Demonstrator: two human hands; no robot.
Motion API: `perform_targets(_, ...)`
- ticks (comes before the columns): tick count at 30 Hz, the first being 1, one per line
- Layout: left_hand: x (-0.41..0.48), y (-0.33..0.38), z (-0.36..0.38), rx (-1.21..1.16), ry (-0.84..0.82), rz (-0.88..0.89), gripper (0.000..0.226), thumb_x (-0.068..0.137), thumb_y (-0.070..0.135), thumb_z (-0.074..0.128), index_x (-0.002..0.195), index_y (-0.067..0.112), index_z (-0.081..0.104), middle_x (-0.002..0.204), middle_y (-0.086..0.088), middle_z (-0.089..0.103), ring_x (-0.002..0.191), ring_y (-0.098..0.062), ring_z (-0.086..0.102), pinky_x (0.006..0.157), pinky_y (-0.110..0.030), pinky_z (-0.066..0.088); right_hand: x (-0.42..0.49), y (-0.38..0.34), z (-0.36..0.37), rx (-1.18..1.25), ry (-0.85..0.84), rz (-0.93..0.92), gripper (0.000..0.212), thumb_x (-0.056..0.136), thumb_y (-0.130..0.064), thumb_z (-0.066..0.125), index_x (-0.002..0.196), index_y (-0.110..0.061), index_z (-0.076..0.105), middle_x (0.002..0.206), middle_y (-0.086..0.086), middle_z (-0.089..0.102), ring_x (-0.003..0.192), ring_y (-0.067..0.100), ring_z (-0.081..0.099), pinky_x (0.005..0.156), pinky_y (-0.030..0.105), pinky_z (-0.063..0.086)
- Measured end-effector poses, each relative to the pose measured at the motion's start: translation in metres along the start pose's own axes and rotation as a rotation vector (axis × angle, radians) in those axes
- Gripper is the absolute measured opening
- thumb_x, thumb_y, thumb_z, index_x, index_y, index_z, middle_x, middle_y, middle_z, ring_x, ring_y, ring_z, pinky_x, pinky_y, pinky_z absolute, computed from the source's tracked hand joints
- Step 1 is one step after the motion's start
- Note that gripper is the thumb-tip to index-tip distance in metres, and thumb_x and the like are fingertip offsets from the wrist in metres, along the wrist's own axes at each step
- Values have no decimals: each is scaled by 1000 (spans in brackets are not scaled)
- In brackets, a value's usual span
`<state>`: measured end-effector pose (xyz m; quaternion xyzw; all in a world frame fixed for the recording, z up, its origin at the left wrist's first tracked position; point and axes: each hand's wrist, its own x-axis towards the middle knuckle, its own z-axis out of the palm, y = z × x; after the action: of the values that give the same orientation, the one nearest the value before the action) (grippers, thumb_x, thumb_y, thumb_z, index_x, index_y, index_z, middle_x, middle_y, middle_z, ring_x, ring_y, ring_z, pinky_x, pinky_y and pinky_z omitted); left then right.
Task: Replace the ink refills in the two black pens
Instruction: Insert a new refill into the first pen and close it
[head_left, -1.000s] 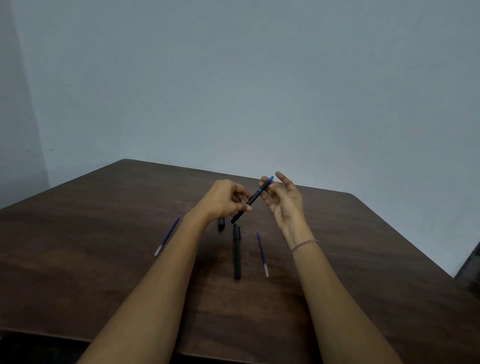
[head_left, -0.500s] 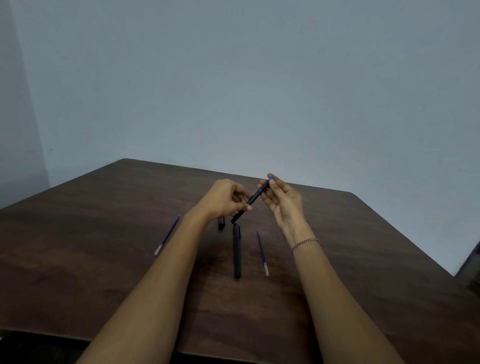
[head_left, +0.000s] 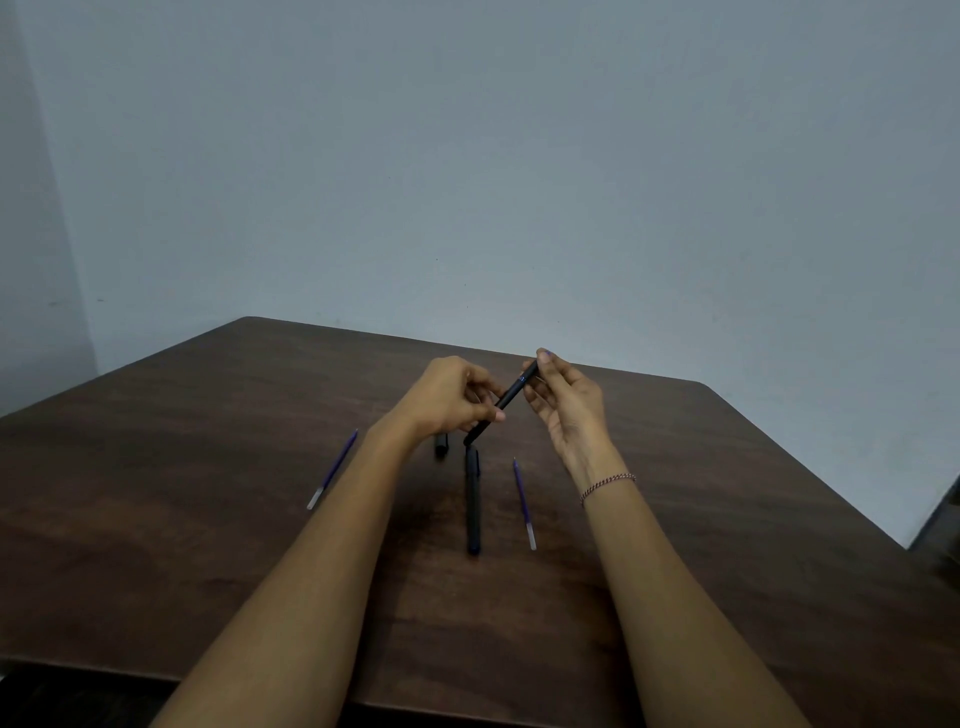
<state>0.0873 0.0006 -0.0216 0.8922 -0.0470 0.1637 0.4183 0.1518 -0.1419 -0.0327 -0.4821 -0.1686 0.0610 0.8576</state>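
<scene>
Fingers (head_left: 485, 402) of the left hand (head_left: 447, 397) are closed around the lower half of a black pen barrel (head_left: 506, 402), which is held tilted above the middle of the dark wooden surface (head_left: 208, 519), its upper end pointing toward the far right corner. The right hand (head_left: 569, 410) pinches that upper end, where a small bit of blue shows, between thumb and fingertips (head_left: 545, 358); the rest of that hand is loosely open. A thin bracelet (head_left: 608, 484) circles the right wrist.

Below the hands, a second black pen (head_left: 473, 499) lies flat on the surface, pointing toward the near edge. Just to its right lies a blue ink refill (head_left: 523, 501), roughly parallel and not touching it. Another blue refill (head_left: 332, 468) lies well apart toward the left edge, slanted. A small black piece (head_left: 441, 446), perhaps a cap, sits partly hidden under the left wrist; what it is cannot be told for sure.
</scene>
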Motion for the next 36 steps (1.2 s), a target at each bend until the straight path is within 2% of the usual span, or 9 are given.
perform_targets(4, 0, 0, -1, 1, 6, -4, 32, 74, 11, 76, 105, 8, 67, 73, 3, 64, 67, -7, 63, 50, -12, 51, 0, -1, 1, -14, -42, 8, 15, 95, -16, 51, 100, -13, 65, 85, 3, 71, 73, 9, 66, 64, 19, 55)
perform_targets(11, 0, -1, 1, 3, -3, 12, 31, 74, 11, 77, 103, 9, 67, 75, 2, 64, 67, -7, 63, 50, -12, 51, 0, 0, -1, -38, 4, 9, 7, 89, -18, 62, 85, -13, 64, 78, 1, 67, 72, 11, 62, 60, 19, 53)
perform_targets(15, 0, -1, -1, -3, 2, 1, 31, 74, 11, 77, 103, 8, 67, 75, 1, 65, 66, -7, 64, 50, -12, 51, 1, 0, 0, 10, -59, 41, 18, 97, -19, 49, 102, -11, 64, 91, 6, 71, 81, 13, 67, 72, 24, 54)
perform_targets(17, 0, -1, -1, -11, 3, 0, 31, 73, 11, 77, 102, 8, 67, 74, 1, 64, 65, -7, 63, 49, -12, 50, 1, 0, 0, -14, -85, 33, 18, 96, -16, 49, 104, -11, 65, 88, 4, 72, 81, 11, 68, 74, 23, 54)
perform_targets(21, 0, 0, 1, -12, -1, 4, 31, 73, 10, 77, 102, 8, 67, 74, 2, 64, 65, -7, 63, 49, -11, 49, 1, -1, -2, -38, -40, 25, 5, 89, -17, 61, 90, -14, 65, 76, -1, 72, 75, 10, 66, 65, 20, 55)
perform_targets(24, 0, 0, 1, -12, -7, 5, 32, 74, 10, 77, 103, 8, 67, 75, 1, 64, 66, -7, 63, 50, -11, 50, 1, 0, -2, -44, -9, 25, 5, 87, -18, 64, 83, -14, 63, 74, 0, 70, 73, 11, 63, 62, 20, 54)
perform_targets(29, -1, 0, 0, -13, -2, -7, 32, 74, 10, 76, 104, 6, 66, 76, 0, 64, 67, -9, 64, 50, -12, 51, 1, 0, -1, 9, -83, 44, 18, 97, -19, 48, 106, -12, 63, 94, 7, 70, 85, 15, 67, 75, 25, 56)
perform_targets(31, -2, 0, 0, -18, -6, -9, 31, 73, 9, 77, 102, 6, 66, 74, 0, 64, 65, -8, 63, 49, -12, 51, 0, 0, -1, -19, -95, 44, 16, 96, -17, 49, 103, -13, 63, 90, 5, 70, 83, 14, 68, 73, 24, 56)
perform_targets(36, -2, 0, 1, -24, -23, -5, 32, 73, 10, 77, 103, 7, 66, 76, -1, 63, 65, -8, 63, 49, -12, 50, 0, 1, -2, -77, -10, 47, 6, 88, -21, 63, 86, -15, 62, 78, 1, 68, 72, 11, 63, 62, 19, 53)
